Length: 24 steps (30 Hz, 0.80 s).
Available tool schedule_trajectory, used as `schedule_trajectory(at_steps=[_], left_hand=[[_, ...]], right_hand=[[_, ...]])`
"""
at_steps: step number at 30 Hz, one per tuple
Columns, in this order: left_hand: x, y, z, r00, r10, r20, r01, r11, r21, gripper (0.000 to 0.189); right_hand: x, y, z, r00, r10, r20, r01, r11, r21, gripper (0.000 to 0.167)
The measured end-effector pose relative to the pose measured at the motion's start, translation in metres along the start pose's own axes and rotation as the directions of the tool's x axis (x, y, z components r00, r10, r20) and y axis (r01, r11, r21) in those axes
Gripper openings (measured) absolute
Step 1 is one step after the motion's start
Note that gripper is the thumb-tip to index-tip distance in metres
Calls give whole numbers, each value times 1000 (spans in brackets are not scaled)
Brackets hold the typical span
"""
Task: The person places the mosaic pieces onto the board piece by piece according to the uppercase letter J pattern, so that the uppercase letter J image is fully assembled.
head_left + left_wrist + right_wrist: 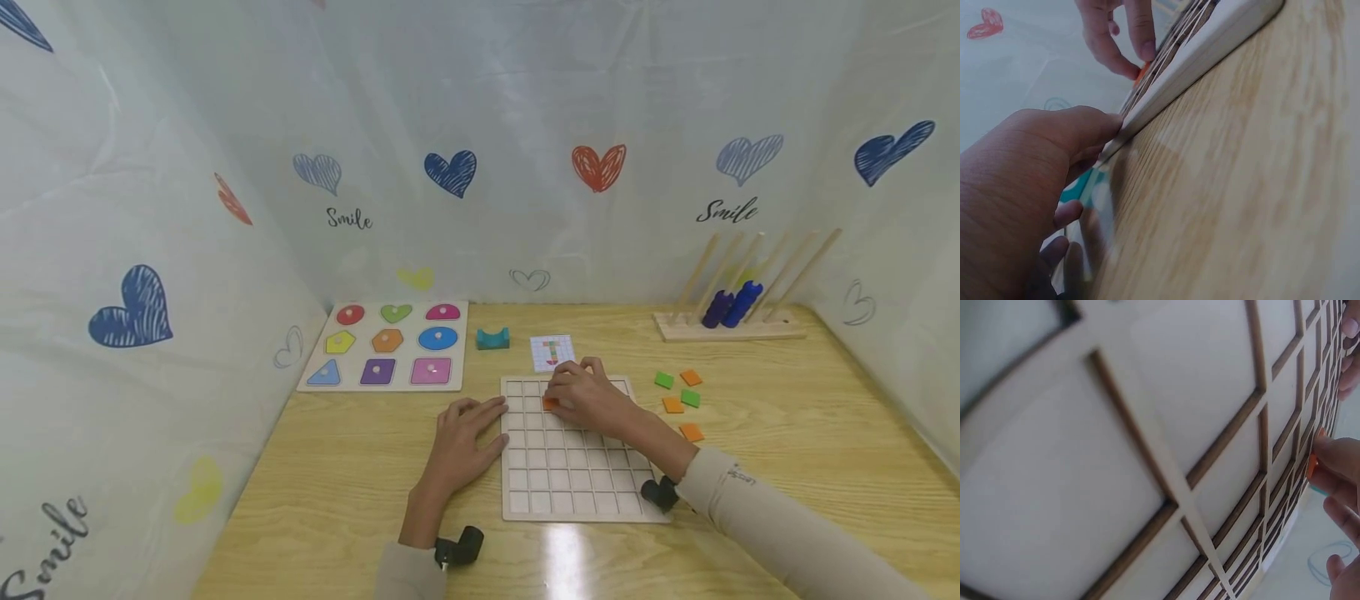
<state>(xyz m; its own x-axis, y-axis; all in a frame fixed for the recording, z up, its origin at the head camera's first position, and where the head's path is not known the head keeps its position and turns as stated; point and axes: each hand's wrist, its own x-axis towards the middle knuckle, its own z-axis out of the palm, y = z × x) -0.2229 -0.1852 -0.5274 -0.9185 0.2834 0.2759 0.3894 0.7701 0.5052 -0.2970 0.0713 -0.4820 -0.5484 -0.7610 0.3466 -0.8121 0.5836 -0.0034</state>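
Observation:
A pale wooden grid board (pixel 528 510) with square recesses lies on the table. Between thumb and fingers, my right hand (pixel 592 403) pinches an orange square tile (pixel 550 404) at the board's upper left cells. The same tile (pixel 1311 466) shows at the fingertips in the right wrist view, close against the grid. My left hand (pixel 467 440) has its fingers loosely extended, with fingertips and thumb touching the board's left edge. In the left wrist view, the thumb (pixel 1094 125) rests against that rim. Behind the board lies a small card (pixel 539 361) printed with a coloured figure on a grid.
Right of the board lie loose green tiles (pixel 690 398) and several orange tiles (pixel 672 405). A shape puzzle board (pixel 306 385) is at the back left, beside a teal curved block (pixel 492 340). A peg stand (pixel 731 332) with blue and purple pieces stands at the back right.

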Motion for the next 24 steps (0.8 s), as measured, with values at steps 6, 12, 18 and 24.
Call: schedule_trajectory(at_steps=[6, 12, 18, 24], left_hand=[[0, 2, -1, 1000, 3, -1, -3, 1000, -6, 47], [1, 6, -1, 1000, -8, 4, 8, 1000, -6, 47], [2, 7, -1, 1000, -1, 0, 1, 1000, -10, 46], [0, 5, -2, 1000, -4, -12, 4, 1000, -15, 46]], right_hand=[[-2, -1, -2, 999, 27, 31, -27, 1000, -10, 16], [-6, 1, -7, 1000, 21, 12, -21, 1000, 0, 17], [-18, 10, -17, 999, 32, -23, -31, 998, 59, 20], [-31, 16, -24, 998, 37, -58, -32, 995, 95, 20]])
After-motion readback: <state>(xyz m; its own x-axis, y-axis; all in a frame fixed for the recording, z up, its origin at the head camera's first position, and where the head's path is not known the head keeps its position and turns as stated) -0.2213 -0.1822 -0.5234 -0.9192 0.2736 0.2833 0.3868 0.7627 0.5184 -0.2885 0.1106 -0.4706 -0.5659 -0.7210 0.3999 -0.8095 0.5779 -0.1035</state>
